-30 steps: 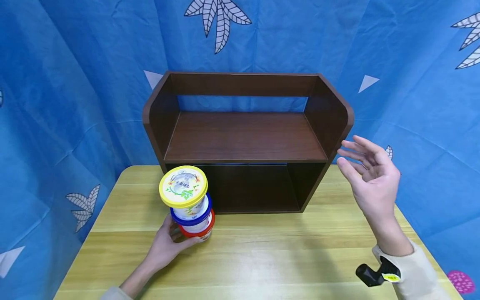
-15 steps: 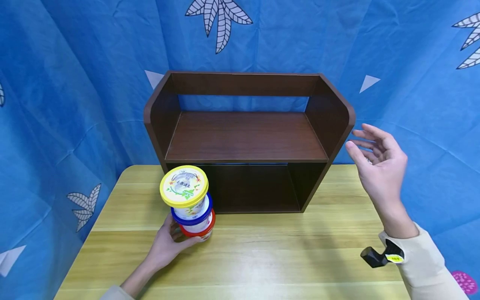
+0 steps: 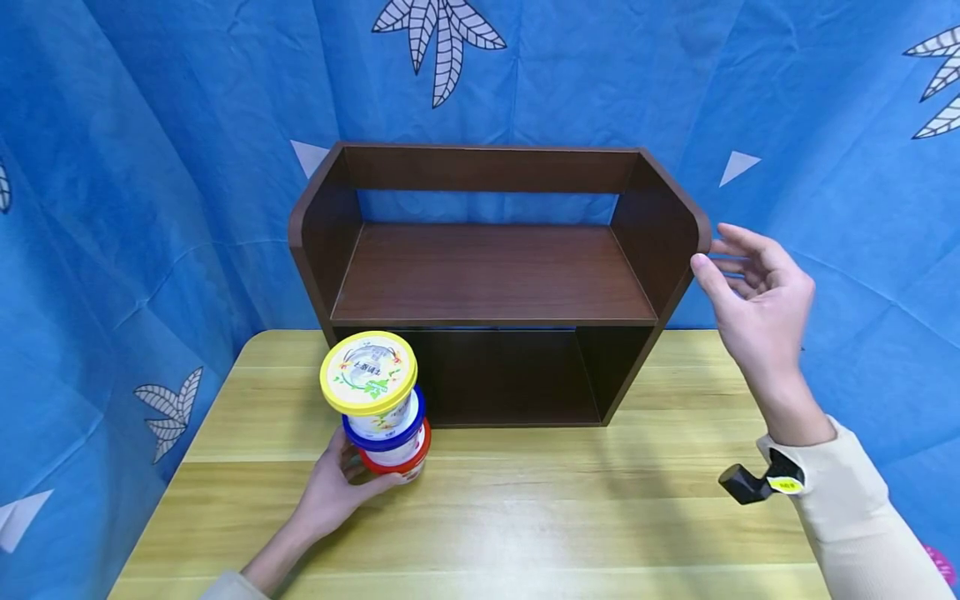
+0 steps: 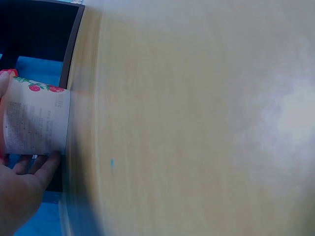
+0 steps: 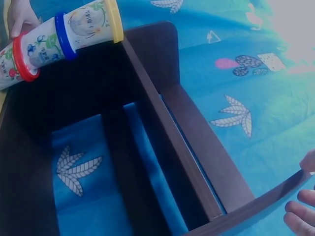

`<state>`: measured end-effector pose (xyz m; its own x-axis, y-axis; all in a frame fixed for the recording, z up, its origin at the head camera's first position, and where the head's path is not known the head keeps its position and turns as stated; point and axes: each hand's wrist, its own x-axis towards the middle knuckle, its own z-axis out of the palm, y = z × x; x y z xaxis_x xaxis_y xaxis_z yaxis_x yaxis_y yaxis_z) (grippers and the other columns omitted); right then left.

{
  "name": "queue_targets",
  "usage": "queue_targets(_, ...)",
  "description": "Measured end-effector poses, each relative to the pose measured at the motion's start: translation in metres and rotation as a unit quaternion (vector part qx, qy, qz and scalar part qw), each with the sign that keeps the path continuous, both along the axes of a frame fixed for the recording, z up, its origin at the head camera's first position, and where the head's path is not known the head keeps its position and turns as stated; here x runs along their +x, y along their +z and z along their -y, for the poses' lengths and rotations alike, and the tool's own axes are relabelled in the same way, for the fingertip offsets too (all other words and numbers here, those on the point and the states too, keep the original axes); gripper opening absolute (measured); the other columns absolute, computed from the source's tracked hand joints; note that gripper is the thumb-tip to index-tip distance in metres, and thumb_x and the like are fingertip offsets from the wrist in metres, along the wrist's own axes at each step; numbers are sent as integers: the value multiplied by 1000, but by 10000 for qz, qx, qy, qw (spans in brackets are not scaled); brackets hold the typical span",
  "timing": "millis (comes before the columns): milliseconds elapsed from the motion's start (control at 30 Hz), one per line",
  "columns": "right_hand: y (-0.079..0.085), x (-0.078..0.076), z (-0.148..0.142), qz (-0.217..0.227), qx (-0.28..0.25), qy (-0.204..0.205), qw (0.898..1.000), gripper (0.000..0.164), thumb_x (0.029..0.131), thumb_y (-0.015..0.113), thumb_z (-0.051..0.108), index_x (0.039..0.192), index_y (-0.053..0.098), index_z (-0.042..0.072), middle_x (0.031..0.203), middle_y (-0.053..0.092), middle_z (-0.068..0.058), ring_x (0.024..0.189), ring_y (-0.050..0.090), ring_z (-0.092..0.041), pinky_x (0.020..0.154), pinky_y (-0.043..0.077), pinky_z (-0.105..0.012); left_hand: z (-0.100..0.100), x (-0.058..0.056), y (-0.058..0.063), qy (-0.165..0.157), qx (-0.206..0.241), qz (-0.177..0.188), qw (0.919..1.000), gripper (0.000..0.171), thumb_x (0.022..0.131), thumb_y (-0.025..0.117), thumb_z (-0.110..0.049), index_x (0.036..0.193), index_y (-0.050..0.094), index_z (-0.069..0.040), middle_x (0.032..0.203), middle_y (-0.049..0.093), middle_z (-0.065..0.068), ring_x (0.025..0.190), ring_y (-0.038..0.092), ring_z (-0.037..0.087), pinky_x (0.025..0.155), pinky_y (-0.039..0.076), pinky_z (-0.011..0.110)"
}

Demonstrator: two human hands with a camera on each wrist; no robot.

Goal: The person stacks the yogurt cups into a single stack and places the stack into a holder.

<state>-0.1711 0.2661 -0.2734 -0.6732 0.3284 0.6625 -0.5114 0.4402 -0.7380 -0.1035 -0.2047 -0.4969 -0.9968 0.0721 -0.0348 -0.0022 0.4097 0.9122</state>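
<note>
Head view: red-lidded tub [image 3: 412, 467] sits within left grip [image 3: 335, 492].

Yields no word legible for certain. On the yellow lid [image 3: 367, 373] of the top tub [image 3: 380, 423], bears a short row of dark Chinese-looking characters, askew and too small to read; bears similar ones on its side in the right wrist view. On the blue-lidded middle tub [image 5: 42, 49], shows dark lettering, illegible. On the red-lidded bottom tub [image 4: 37, 118], shows rows of blurred fine print. On the yellow tag [image 3: 785, 485] of the black wrist device [image 3: 742, 485], shows tiny unreadable marks.
</note>
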Motion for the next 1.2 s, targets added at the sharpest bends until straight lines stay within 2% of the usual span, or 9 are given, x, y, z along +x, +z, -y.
queue_targets(633,13,-6,4,-324,19,0,9995,32,90,78,2,122,77,2,100,75,17,79,71,5,78,57,-9,-1,-1,1,-6,53,39,10000,96,80,94,-32,155,36,-16,150,56,14,138,60,39,110,58,50)
queue_targets(867,14,-7,4,-214,137,-105,9996,32,88,81,3,120,79,6,102,75,20,78,71,7,76,56,-9,0,0,1,-25,122,-94,9999,95,80,95,-28,154,37,-14,148,58,15,137,61,39,107,59,48)
queue_targets(1033,13,-8,3,-308,165,-87,9993,31,88,81,1,119,79,2,103,76,20,78,71,8,76,56,-9,0,0,2,-19,66,9,10000,97,80,94,-31,155,35,-15,150,56,14,137,60,39,109,59,49)
queue_targets(1200,14,-7,4,-266,250,-109,9993,31,89,81,2,119,79,3,102,74,26,79,71,10,77,55,-9,1,0,3,-10,24,65,10000,97,81,93,-32,156,34,-15,151,55,15,138,60,39,109,59,49)
